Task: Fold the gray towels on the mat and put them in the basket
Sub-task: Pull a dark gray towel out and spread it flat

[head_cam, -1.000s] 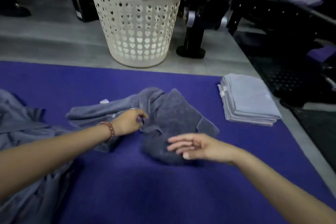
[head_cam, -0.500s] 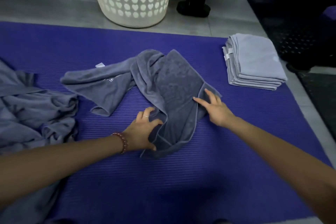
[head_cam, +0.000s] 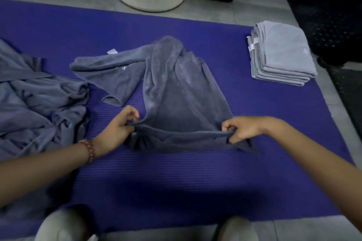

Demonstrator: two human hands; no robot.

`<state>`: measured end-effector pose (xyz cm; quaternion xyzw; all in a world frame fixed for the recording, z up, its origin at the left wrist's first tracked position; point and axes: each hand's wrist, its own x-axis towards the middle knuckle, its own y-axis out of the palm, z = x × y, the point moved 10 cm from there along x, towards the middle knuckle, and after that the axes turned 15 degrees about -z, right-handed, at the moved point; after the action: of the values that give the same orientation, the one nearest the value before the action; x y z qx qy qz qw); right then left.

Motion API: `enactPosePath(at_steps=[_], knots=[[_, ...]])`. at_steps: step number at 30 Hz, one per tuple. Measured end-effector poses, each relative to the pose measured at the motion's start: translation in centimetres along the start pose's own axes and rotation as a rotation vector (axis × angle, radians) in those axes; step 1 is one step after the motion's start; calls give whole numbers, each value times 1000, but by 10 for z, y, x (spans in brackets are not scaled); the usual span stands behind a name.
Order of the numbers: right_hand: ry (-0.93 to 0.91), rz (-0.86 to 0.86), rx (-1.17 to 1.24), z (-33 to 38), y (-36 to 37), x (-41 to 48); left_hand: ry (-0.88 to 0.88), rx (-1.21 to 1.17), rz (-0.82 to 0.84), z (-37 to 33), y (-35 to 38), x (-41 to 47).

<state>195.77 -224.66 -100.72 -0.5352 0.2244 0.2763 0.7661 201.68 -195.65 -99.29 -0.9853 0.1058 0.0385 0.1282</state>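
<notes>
Towel: rumpled plush gray towel point(head_cam: 176, 94) lay on ribbed purple mat point(head_cam: 176, 182).
Grip: your left hand point(head_cam: 115, 129) and right hand point(head_cam: 241, 129) pinched its 6 o'clock hem.

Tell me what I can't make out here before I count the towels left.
Head view only:
- White heart-perforated plastic basket: rim and inside cut off by the top edge; contents unknown.
- Crumpled gray cloth pile: runs off the left edge; towel count unclear.
- Small white tag on the dark gray towel: too small to read.
- Folded light gray towel stack: layers merge in dim light; count unclear.
</notes>
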Motion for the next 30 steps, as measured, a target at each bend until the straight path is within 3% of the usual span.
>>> enactPosePath(at_steps=[3,6,9,12,16,19,22,26,30], knots=[[11,194,180,1,53,-14,-34,206,192,26,0,-29],[-41,-76,135,-8,50,-9,-96,395,182,47,-13,-47],[-112,-328,17,-11,35,-17,102,601,103,34,-18,-52],[-172,-434,-76,-8,32,-28,226,677,186,27,-7,-58],[-201,-433,-172,-9,40,-36,-41,587,37,45,-17,-52],[-128,-504,-184,-25,45,-39,-81,637,52,55,-21,-59],[8,-534,20,-43,40,-41,-86,633,46,56,-26,-67],[28,-469,198,-45,28,-40,97,545,-186,21,-40,-74],[59,-422,595,-37,36,-44,59,475,-242,19,-40,-80]])
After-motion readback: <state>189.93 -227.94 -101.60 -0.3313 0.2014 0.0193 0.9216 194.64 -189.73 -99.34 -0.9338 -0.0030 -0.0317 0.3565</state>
